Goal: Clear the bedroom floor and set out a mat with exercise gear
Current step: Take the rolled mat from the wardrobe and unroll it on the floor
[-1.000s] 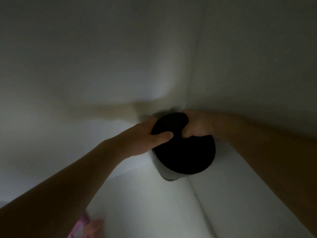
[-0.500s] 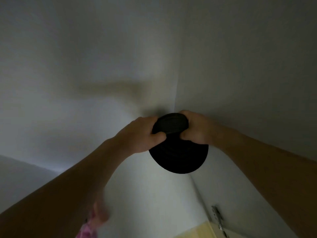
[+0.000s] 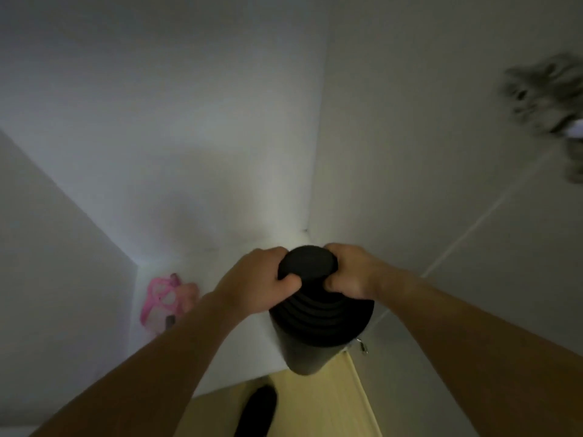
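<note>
A rolled black mat [image 3: 318, 323] stands on end in the corner of the room, seen from above so that its spiral end faces the camera. The inner turns of the roll have telescoped upward into a raised core, and both hands hold that core. The left hand [image 3: 258, 283] closes its grip on the core from 9 o'clock, thumb curled over the near edge and fingers wrapped behind. The right hand [image 3: 350, 272] holds it from 3 o'clock, fingers curled round the far side and thumb tucked against the front. Both grips are narrow and full of mat. Both bare forearms reach in from the bottom edge, the left from 7 o'clock and the right from 4 o'clock.

The lower end of the roll hangs over a strip of pale yellow wooden floor [image 3: 318, 408] at 6 o'clock; whether it touches the floor I cannot tell. On that floor, near 6 o'clock of the mat, lies a dark elongated thing [image 3: 257, 411], too dim to identify. At 9 o'clock of the left hand, against the white wall [image 3: 164, 127], sits a pink object [image 3: 164, 302], blurred. At 2 o'clock, on the grey right-hand surface [image 3: 426, 152], is 1 smeared grey patch [image 3: 545, 93], blurred beyond naming. A small metal fitting [image 3: 362, 345] shows just beside the mat at 4 o'clock.
</note>
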Action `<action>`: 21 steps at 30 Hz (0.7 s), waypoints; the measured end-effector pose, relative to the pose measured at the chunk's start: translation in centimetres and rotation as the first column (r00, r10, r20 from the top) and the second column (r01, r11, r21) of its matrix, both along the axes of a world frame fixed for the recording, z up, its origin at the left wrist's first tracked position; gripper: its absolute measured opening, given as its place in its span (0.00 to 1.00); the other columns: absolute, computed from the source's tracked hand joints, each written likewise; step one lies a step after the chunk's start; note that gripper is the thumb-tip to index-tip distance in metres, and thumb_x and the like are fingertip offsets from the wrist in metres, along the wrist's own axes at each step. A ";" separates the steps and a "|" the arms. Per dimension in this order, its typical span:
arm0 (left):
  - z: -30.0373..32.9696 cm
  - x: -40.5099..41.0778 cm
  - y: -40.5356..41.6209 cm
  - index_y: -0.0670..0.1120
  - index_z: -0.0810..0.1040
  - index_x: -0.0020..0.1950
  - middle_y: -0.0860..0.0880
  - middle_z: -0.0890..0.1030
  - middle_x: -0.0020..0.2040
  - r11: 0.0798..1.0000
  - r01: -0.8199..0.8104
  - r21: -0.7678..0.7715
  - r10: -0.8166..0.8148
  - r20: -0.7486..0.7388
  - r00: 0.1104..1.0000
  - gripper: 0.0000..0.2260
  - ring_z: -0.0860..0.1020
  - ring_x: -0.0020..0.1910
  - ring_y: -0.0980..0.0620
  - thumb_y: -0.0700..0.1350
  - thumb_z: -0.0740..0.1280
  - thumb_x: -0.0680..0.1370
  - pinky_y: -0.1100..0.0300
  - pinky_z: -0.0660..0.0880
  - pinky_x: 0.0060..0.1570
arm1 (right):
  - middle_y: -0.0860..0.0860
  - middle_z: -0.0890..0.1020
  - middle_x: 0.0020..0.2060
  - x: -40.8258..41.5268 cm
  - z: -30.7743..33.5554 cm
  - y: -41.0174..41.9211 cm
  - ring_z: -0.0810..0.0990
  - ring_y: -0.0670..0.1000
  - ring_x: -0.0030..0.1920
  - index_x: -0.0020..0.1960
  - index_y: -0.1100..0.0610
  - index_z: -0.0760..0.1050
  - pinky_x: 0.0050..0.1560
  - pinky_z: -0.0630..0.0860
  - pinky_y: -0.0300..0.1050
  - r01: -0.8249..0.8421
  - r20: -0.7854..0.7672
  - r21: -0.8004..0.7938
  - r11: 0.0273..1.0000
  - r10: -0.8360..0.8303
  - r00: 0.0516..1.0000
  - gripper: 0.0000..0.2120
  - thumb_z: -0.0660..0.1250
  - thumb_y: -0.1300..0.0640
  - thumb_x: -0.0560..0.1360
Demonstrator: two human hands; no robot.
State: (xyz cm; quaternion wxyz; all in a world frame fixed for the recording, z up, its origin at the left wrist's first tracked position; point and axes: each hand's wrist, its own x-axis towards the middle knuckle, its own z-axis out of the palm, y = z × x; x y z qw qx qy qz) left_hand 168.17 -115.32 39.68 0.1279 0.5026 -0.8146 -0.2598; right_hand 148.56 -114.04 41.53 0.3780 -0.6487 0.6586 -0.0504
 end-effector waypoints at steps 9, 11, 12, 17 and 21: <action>15.2 4.1 19.4 0.42 0.79 0.48 0.47 0.81 0.38 0.981 -0.086 0.175 0.098 -0.066 0.993 0.28 0.80 0.37 0.48 0.62 0.55 0.64 0.55 0.75 0.36 | 0.51 0.77 0.49 4.7 15.6 17.5 0.77 0.52 0.48 0.55 0.52 0.74 0.46 0.73 0.42 -0.081 -0.001 0.109 0.991 0.081 0.997 0.15 0.70 0.57 0.70; 17.7 5.9 22.3 0.41 0.79 0.48 0.47 0.81 0.38 0.979 -0.100 0.178 0.118 -0.096 0.988 0.27 0.80 0.37 0.48 0.61 0.56 0.64 0.51 0.77 0.38 | 0.51 0.78 0.48 6.2 18.0 20.0 0.77 0.52 0.46 0.52 0.52 0.73 0.43 0.73 0.42 -0.095 0.003 0.100 0.990 0.095 0.995 0.12 0.69 0.58 0.70; 18.7 6.7 23.5 0.41 0.79 0.48 0.47 0.81 0.38 0.976 -0.115 0.183 0.136 -0.108 0.985 0.27 0.80 0.37 0.48 0.61 0.56 0.65 0.49 0.77 0.38 | 0.51 0.78 0.47 7.1 19.0 21.1 0.77 0.52 0.46 0.51 0.52 0.73 0.43 0.73 0.42 -0.104 0.001 0.097 0.990 0.104 0.995 0.11 0.69 0.58 0.70; 21.6 11.3 29.5 0.44 0.79 0.49 0.47 0.82 0.40 0.944 -0.253 0.211 0.290 -0.171 0.942 0.26 0.80 0.40 0.50 0.61 0.57 0.66 0.51 0.77 0.41 | 0.51 0.78 0.48 12.3 22.0 25.2 0.77 0.52 0.47 0.58 0.52 0.73 0.44 0.73 0.43 -0.211 -0.011 0.049 0.976 0.212 0.977 0.17 0.68 0.58 0.70; 21.1 15.3 33.8 0.49 0.78 0.58 0.50 0.82 0.48 0.884 -0.379 0.272 0.443 -0.235 0.865 0.19 0.80 0.47 0.54 0.55 0.62 0.72 0.57 0.78 0.49 | 0.53 0.79 0.52 17.1 21.7 26.5 0.79 0.53 0.50 0.60 0.52 0.72 0.51 0.77 0.46 -0.280 -0.054 0.056 0.958 0.283 0.958 0.18 0.68 0.57 0.70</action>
